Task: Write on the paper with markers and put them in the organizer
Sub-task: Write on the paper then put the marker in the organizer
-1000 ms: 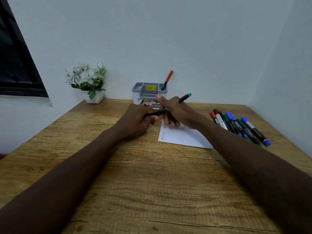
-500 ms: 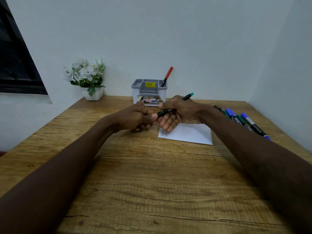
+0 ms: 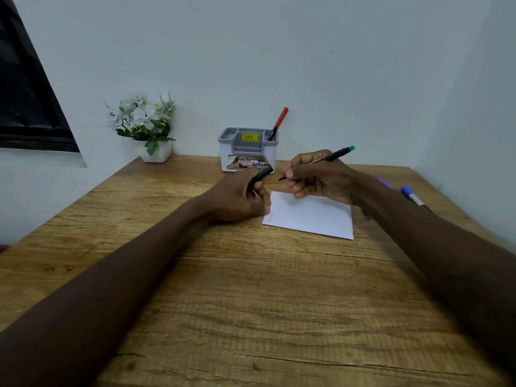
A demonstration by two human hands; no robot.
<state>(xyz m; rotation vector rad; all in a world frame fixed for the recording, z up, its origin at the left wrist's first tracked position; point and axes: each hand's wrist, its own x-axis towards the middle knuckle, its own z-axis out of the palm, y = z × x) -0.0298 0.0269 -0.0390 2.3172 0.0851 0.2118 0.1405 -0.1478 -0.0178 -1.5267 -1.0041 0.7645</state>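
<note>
My right hand (image 3: 318, 177) grips an uncapped black marker with a green end (image 3: 336, 155), its tip pointing left above the white paper (image 3: 312, 216). My left hand (image 3: 240, 196) holds the marker's black cap (image 3: 262, 175) and rests at the paper's left edge. A small red scribble sits in the paper's near left corner. Behind the hands stands the grey and white organizer (image 3: 247, 149) with a red marker (image 3: 277, 122) upright in its right compartment. My right forearm hides most of the loose markers (image 3: 410, 194) lying to the right.
A white pot of artificial flowers (image 3: 145, 127) stands at the back left of the wooden table (image 3: 251, 303). Walls close off the back and right sides. A dark window frame is at the far left.
The hands have pulled apart: the cap came off the green marker and stays in my left hand. My right hand moved right with the marker, above the paper.
</note>
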